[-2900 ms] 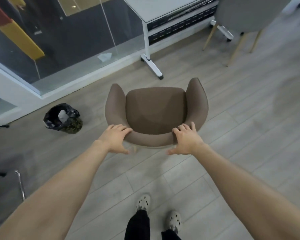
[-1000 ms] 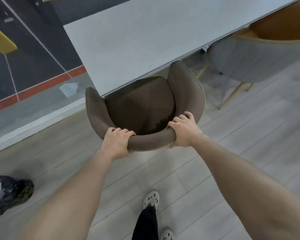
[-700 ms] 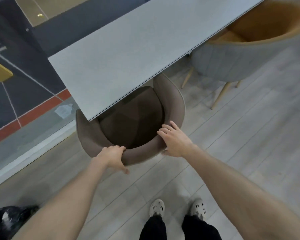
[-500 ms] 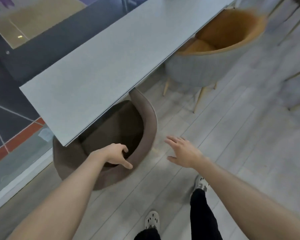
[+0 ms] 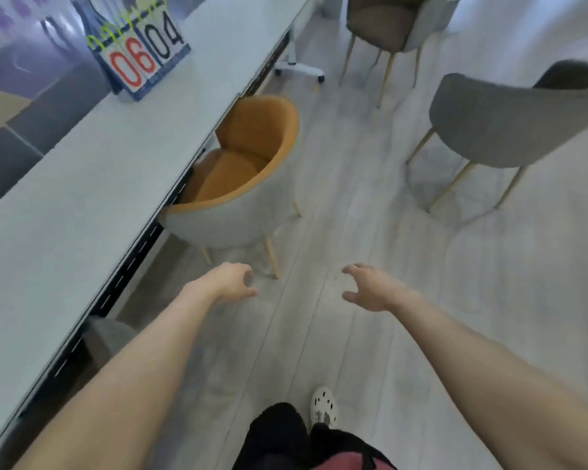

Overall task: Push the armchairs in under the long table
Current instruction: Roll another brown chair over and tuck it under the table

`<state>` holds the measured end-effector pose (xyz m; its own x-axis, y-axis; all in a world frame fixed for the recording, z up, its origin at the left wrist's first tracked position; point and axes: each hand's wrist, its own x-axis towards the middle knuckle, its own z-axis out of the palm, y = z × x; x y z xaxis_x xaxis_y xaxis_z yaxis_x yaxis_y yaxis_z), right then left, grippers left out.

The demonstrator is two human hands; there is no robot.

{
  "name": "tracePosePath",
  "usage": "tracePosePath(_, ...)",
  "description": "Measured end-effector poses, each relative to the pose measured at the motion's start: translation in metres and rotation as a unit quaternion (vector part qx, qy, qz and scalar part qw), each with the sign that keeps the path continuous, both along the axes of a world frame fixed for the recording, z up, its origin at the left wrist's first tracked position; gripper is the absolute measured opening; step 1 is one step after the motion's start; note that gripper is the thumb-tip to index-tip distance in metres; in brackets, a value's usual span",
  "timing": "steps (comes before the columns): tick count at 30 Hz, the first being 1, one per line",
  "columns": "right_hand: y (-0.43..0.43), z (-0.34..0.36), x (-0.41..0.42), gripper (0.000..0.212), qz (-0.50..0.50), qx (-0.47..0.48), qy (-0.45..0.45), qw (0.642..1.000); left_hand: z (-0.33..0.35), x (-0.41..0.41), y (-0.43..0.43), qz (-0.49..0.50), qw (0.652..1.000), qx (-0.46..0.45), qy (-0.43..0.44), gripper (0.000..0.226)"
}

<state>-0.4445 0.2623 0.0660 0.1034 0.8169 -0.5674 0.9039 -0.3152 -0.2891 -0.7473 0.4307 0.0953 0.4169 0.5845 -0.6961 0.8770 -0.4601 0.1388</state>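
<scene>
The long grey table (image 5: 82,184) runs along the left. An armchair with an orange seat and pale grey shell (image 5: 241,178) stands half under its edge, its back sticking out over the floor. The brown armchair (image 5: 106,337) shows only as a sliver under the table by my left forearm. My left hand (image 5: 233,283) hangs in the air just short of the orange chair's legs, fingers curled and apart, holding nothing. My right hand (image 5: 370,288) is spread open over the floor, also empty.
A grey armchair (image 5: 510,127) stands free on the right, and a brownish one (image 5: 391,25) further back. A flip scoreboard reading 06 04 (image 5: 140,59) sits on the table. A white table foot on castors (image 5: 299,67) lies beyond. My shoe (image 5: 324,407) is below.
Both hands have let go of the brown armchair, which now sits under the table. The view has swung right along the table, and my hands now reach toward the orange armchair.
</scene>
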Motion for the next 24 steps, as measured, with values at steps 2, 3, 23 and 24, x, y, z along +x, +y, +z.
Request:
tracePosePath(2, 0.004, 0.01, 0.053, 0.071, -0.04, 0.002, -0.003, 0.999, 0.006, 0.061, 0.027, -0.04, 0.999, -0.005, -0.003, 0.062)
tracePosePath(3, 0.005, 0.013, 0.08, 0.071, -0.062, 0.0, -0.005, 0.998, 0.007, 0.092, 0.042, -0.059, 0.998, -0.005, -0.005, 0.062)
tracePosePath(23, -0.048, 0.027, 0.544, 0.069, -0.385, -0.016, -0.025, 0.922, -0.003, 0.728, 0.125, -0.371, 0.928, -0.014, -0.017, 0.06)
tracePosePath(24, -0.054, 0.022, 0.572, 0.069, -0.389, -0.017, -0.023, 0.921, -0.006, 0.759, 0.119, -0.377, 0.926, -0.013, -0.019, 0.059)
